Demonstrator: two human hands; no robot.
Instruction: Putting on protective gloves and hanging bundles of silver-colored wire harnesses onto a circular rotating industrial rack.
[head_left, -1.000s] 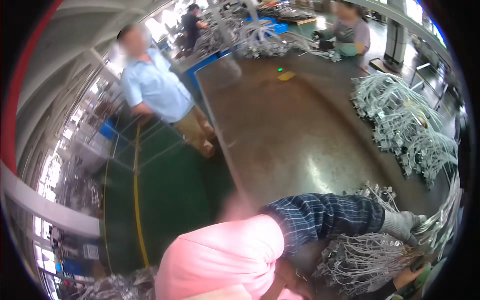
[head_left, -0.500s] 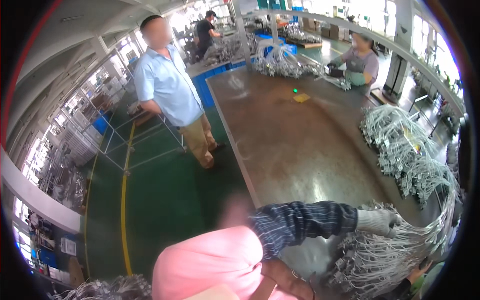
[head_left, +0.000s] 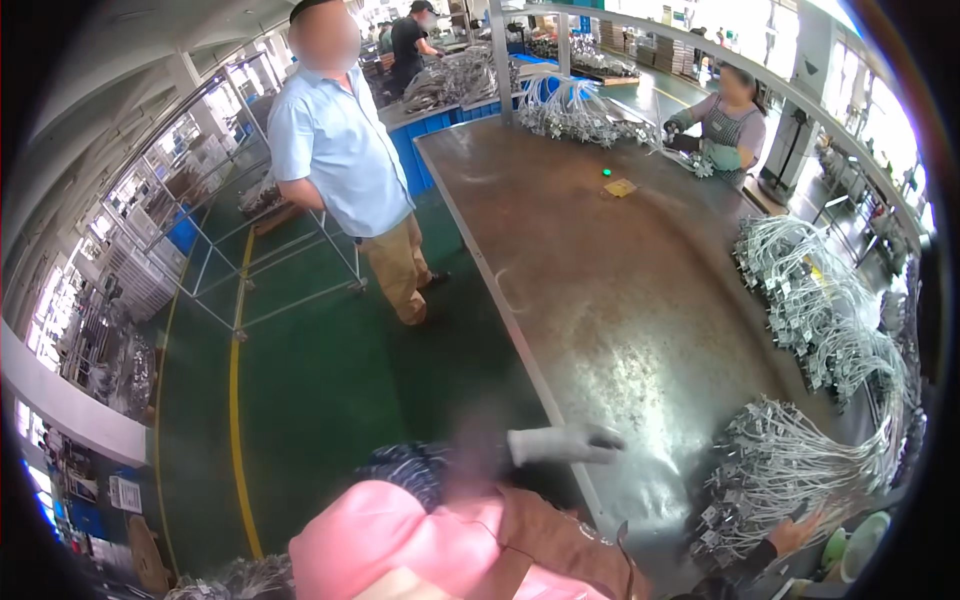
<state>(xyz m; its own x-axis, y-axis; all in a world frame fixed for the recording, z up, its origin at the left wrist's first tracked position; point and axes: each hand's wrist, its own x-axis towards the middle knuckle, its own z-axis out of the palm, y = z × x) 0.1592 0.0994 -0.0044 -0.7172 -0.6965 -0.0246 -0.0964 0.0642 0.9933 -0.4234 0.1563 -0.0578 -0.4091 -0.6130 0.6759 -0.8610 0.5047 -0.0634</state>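
My left hand [head_left: 562,445], in a pale knitted glove, is over the near left edge of the metal table [head_left: 600,290]. Its fingers point right, stretched out, with nothing in them. The striped sleeve of that arm is partly blurred. At the lower right, my bare right hand [head_left: 795,532] comes from a dark sleeve, its fingers extended beside a bundle of white cables [head_left: 790,455]. Whether it touches the lower strands is unclear. Small connectors fan out at the bundle's left end.
More cable bundles [head_left: 805,290] line the table's right side, with another pile [head_left: 570,115] at the far end. A yellow tag [head_left: 620,188] lies on the tabletop. Green cups [head_left: 862,542] stand at lower right. One person [head_left: 345,160] stands left of the table; a co-worker [head_left: 735,125] works across it.
My left hand has left the near cable bundle and drawn back leftward to the table edge. My right hand appears slightly farther left, and the whole view has shifted a little.
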